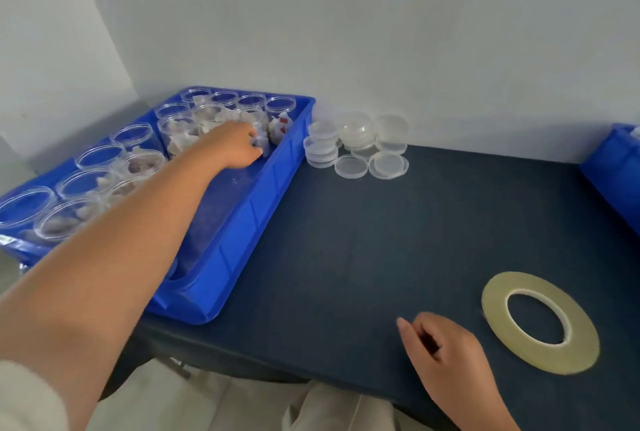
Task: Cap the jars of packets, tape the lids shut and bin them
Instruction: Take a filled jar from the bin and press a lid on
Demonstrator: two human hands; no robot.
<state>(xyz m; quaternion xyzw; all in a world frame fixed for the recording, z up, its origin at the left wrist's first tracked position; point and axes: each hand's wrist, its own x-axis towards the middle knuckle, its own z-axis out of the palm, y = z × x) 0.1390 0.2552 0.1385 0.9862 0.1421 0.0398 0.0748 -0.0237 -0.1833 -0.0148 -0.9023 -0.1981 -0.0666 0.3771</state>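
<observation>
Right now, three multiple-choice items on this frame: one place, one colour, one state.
1. Where is the yellowish flat tape roll? A on a shelf; B on the dark blue table beside the right hand; C on the floor.
2. Colour of the big plastic tray of clear jars? A red; B blue; C green.
3. The left hand? A flat on the table; B holding tape; C gripping a clear jar in the tray.
B, it lies on the tabletop; B, its walls are blue; C, fingers curl round the jar.
</observation>
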